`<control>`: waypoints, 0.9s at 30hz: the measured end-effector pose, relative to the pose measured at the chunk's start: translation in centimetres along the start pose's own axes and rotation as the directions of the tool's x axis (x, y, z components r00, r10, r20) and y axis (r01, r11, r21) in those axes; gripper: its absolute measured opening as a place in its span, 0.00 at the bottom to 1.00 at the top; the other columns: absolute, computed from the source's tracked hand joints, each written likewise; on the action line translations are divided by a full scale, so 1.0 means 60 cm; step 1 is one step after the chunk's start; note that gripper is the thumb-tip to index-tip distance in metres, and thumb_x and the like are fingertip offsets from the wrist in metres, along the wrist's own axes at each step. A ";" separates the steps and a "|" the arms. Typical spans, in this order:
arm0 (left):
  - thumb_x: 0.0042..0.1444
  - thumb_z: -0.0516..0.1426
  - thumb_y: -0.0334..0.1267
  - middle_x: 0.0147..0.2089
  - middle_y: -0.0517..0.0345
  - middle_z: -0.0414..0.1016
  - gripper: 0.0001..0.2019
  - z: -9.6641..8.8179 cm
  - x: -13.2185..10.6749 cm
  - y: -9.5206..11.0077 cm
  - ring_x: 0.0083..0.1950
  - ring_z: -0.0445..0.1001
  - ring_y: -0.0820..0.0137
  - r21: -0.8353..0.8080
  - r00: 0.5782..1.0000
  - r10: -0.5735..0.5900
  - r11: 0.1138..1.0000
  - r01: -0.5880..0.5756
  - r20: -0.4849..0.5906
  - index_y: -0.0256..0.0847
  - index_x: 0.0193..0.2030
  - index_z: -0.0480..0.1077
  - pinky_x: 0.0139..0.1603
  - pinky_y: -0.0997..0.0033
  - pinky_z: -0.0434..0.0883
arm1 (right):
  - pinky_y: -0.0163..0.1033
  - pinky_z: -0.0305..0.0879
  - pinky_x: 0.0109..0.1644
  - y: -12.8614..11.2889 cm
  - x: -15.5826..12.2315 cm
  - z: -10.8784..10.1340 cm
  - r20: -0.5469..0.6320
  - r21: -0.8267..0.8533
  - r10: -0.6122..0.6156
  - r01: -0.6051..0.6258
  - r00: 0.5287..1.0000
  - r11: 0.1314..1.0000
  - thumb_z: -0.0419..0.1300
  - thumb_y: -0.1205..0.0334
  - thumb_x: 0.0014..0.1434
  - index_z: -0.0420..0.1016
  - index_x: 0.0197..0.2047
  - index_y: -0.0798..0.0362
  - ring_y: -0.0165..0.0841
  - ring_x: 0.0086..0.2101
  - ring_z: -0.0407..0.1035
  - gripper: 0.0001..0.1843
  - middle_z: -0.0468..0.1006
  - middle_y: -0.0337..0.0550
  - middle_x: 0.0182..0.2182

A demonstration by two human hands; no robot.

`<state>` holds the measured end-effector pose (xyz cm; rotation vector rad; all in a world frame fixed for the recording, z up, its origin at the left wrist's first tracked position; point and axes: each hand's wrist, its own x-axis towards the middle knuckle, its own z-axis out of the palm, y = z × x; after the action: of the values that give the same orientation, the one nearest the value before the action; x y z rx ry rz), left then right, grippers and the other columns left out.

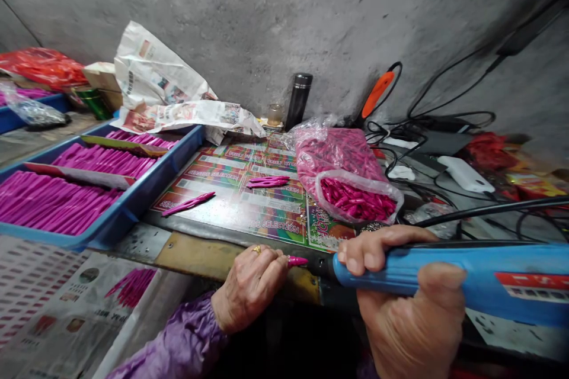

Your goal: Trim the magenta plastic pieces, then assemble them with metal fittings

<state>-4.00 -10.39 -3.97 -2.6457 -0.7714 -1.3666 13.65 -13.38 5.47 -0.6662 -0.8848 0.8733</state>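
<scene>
The left hand's grip [249, 287] is pressed together, its fingertips pinching a small tapered magenta plastic piece [297, 260]. The right hand's grip [409, 302] wraps around a thick blue-handled electric tool [444, 266], whose black tip [317, 266] touches the end of the magenta piece. A purple satin sleeve [178, 337] covers the left forearm.

Ahead, a colourful printed sheet [231, 207] lies on the dented metal worktop [191, 257], with loose magenta pieces [189, 203] on it. To its right sits a clear plastic bag [342, 154] stuffed with more magenta pieces. To its left, a blue plastic tray [120, 213] holds neat rows of long magenta pieces. Crumpled newspaper [155, 71], a black steel flask [297, 100] and tangled black cables [427, 124] lie against the grey concrete wall [222, 6].
</scene>
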 end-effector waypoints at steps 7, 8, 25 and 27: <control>0.64 0.56 0.22 0.33 0.51 0.75 0.13 0.004 0.003 0.000 0.32 0.69 0.69 0.082 0.998 0.039 0.996 -0.036 -0.038 0.26 0.55 0.67 0.32 0.69 0.68 | 0.36 0.66 0.29 -0.003 -0.002 0.000 0.003 -0.001 0.010 -0.010 1.000 1.000 0.71 0.38 0.53 0.73 0.34 0.49 0.29 0.22 0.63 0.23 0.68 0.33 0.21; 0.64 0.57 0.22 0.35 0.49 0.76 0.14 0.004 0.002 -0.001 0.33 0.70 0.68 0.082 0.999 0.044 0.996 -0.042 -0.028 0.25 0.56 0.67 0.33 0.68 0.68 | 0.37 0.66 0.29 -0.002 -0.002 -0.001 0.003 -0.002 0.008 -0.008 1.000 1.000 0.70 0.38 0.54 0.73 0.35 0.49 0.29 0.22 0.63 0.23 0.68 0.33 0.21; 0.67 0.54 0.27 0.34 0.54 0.75 0.06 0.001 0.003 0.016 0.32 0.71 0.70 -0.014 0.986 -0.164 0.986 0.164 -0.035 0.35 0.47 0.71 0.34 0.73 0.68 | 0.38 0.66 0.30 -0.007 -0.012 0.005 0.031 -0.011 -0.019 0.019 0.999 1.000 0.69 0.40 0.56 0.72 0.36 0.49 0.30 0.22 0.62 0.21 0.68 0.33 0.22; 0.68 0.54 0.28 0.36 0.54 0.76 0.06 -0.007 0.003 0.029 0.34 0.74 0.71 -0.144 0.946 -0.321 0.938 0.314 -0.032 0.36 0.46 0.72 0.37 0.74 0.70 | 0.38 0.66 0.30 -0.010 -0.013 0.005 0.043 -0.024 -0.024 0.025 0.999 0.999 0.69 0.39 0.56 0.72 0.36 0.49 0.30 0.23 0.63 0.21 0.69 0.32 0.22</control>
<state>-3.44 -11.97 -3.29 -2.6559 -1.1820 -1.6136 13.29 -14.32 5.79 -0.6587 -0.9410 0.8587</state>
